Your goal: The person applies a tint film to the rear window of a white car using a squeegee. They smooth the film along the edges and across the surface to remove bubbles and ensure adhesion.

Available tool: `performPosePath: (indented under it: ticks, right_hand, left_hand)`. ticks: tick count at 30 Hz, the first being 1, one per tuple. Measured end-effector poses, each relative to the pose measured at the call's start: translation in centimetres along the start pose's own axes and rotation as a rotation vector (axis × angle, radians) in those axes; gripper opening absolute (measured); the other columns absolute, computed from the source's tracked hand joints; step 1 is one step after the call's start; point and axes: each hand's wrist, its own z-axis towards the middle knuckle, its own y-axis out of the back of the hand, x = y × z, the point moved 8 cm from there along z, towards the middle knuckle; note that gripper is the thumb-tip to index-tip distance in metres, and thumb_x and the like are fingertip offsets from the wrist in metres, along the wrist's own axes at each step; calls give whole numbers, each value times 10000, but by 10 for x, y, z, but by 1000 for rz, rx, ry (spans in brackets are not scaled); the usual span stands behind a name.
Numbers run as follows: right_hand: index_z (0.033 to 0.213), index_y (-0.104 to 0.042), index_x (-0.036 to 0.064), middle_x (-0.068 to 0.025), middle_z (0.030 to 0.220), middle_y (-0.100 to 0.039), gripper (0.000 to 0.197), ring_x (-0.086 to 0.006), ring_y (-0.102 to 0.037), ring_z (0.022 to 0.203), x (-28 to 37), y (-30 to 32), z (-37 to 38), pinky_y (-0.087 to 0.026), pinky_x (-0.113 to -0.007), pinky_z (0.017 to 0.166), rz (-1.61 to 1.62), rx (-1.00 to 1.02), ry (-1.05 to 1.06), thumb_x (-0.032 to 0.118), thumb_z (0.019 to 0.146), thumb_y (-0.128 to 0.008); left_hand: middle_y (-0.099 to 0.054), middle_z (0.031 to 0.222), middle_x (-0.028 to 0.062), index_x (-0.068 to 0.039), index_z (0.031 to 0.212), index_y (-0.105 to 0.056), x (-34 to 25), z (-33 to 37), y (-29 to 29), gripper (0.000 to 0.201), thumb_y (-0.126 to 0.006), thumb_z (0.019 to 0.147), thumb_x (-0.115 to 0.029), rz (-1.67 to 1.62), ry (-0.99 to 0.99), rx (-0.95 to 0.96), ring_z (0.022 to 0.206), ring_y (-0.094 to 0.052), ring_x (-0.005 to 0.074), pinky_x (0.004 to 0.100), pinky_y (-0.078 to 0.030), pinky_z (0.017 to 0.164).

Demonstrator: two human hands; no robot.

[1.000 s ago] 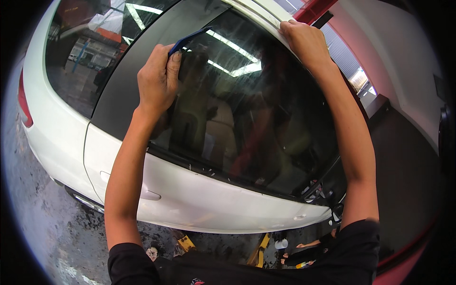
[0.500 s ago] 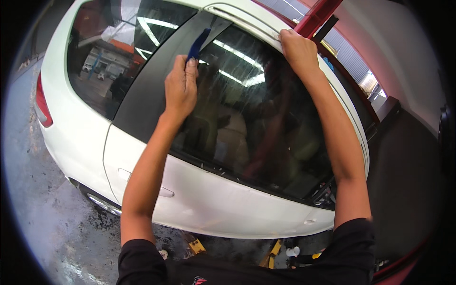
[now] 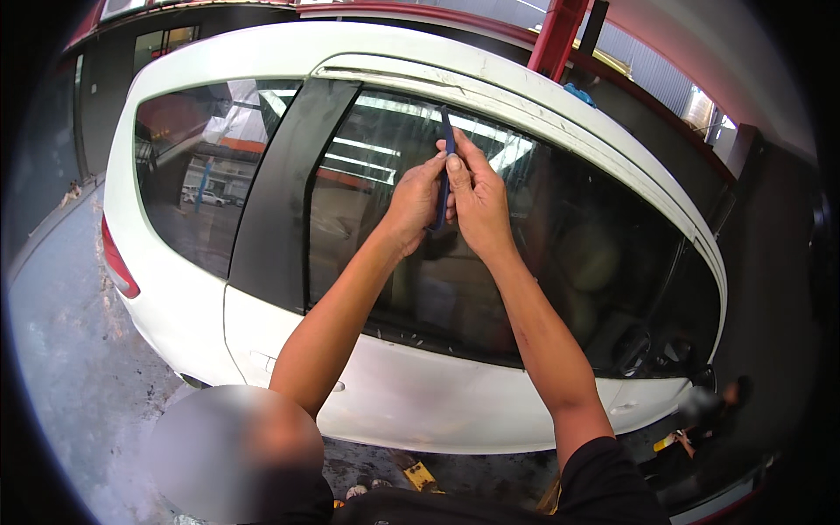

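In front of the white car's dark side window (image 3: pixel 560 227), both my hands are closed round one blue flat pry tool (image 3: pixel 449 131). My left hand (image 3: pixel 416 203) grips it from the left, with the fingertips wrapped on its lower part. From the other side my right hand (image 3: pixel 481 197) presses its thumb along the tool, some fingers lying behind it. The tool stands nearly upright, its tip close to the window's upper edge. Whether the tip touches the glass or the trim I cannot tell. Above runs the roof-side channel (image 3: pixel 394 77), which looks scuffed.
A blurred person's head (image 3: pixel 232 451) is close by my left arm. Another person at the lower right holds a yellow bottle (image 3: pixel 667 442). Yellow metal pieces (image 3: pixel 420 475) lie on the floor beneath the car. Blue material (image 3: pixel 579 94) rests on the roof; a red post (image 3: pixel 557 39) rises behind.
My right hand has left the roof edge and come down onto the pry tool. My left hand has moved right with the tool, away from the dark pillar. A blurred head now appears lower left.
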Motion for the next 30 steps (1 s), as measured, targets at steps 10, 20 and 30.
performPosePath:
  ticks: [10,20,30]
  right_hand:
    - [1402,-659,97,-68,1015,-563,362,-165,-595,882,18,59,34,-497,-291,822,-26,-183,168,106,1041,-626]
    - [1352,-695,129,-97,971,-587,325,-232,-609,866,17,101,23,-503,-355,819,-365,-166,255,157,1034,-638]
    - [1240,-761,196,-120,935,-632,262,-351,-698,786,45,44,59,-552,-479,699,-834,-118,311,270,1035,-616]
  left_hand:
    - [-708,967,83,-58,1156,-721,-78,8,-35,240,-635,1035,-246,1435,-798,-296,829,-689,257,353,-535,736]
    - [-629,1005,89,-65,1039,-686,-117,69,-53,153,-717,910,-142,1830,-1267,-180,952,-615,297,429,-509,827]
    - [-639,1002,165,-19,1054,-626,-182,64,10,118,-581,1023,-124,1789,-1280,-504,964,-613,367,473,-487,856]
